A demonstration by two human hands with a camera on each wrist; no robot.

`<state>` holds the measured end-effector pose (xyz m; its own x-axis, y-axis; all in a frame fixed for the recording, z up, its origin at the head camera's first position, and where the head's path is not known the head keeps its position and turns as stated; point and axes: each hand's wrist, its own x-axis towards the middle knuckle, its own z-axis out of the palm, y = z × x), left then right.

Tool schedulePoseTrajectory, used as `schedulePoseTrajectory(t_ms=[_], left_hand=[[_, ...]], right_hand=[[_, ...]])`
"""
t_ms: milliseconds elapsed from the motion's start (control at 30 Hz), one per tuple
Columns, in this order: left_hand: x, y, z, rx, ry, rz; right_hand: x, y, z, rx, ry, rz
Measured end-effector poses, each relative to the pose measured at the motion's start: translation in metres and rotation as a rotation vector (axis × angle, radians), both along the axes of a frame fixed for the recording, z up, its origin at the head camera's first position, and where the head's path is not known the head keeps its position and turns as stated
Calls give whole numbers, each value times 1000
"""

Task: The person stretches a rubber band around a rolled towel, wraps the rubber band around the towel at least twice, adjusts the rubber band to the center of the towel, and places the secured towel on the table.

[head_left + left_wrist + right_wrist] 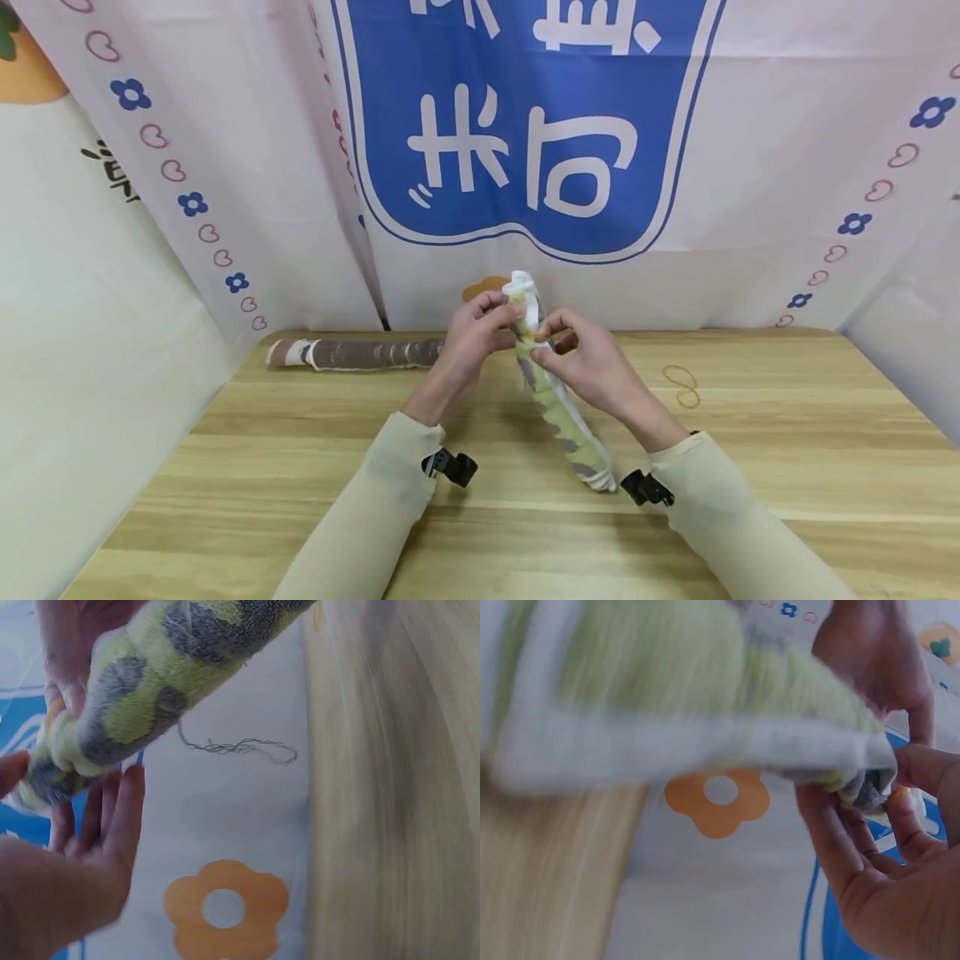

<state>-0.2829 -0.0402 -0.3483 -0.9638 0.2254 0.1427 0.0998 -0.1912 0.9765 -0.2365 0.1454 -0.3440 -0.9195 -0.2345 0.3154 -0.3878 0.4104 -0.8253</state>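
A rolled towel (562, 417), yellow-green with grey patches and a white edge, slants over the table in the head view. Its lower end is near the tabletop, its upper end raised. My left hand (477, 333) holds the roll near its upper end, between thumb and fingers. An orange rubber band (534, 336) circles the roll just below there, and the thumb and fingers of my right hand (588, 360) pinch at it. In the left wrist view, a loose grey thread (240, 746) hangs from the towel. The right wrist view shows the towel's white edge (705, 746) blurred.
A brown rolled towel (367, 354) with a whitish end lies along the back left of the wooden table (300, 467). Right of my hands lies a thin, twisted rubber band (682, 387). A printed cloth (750, 208) hangs behind the table's back edge.
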Motion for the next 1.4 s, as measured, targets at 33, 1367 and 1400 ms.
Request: schedulePoseTrajectory(t_ms=[33, 1367, 1400], left_hand=[[-1, -1, 0, 22, -4, -32], [3, 4, 4, 54, 11, 41], [2, 3, 3, 52, 4, 20]], right_hand=[[-1, 1, 0, -45, -34, 11], [6, -9, -3, -18, 62, -57], [5, -8, -3, -32, 56, -48]])
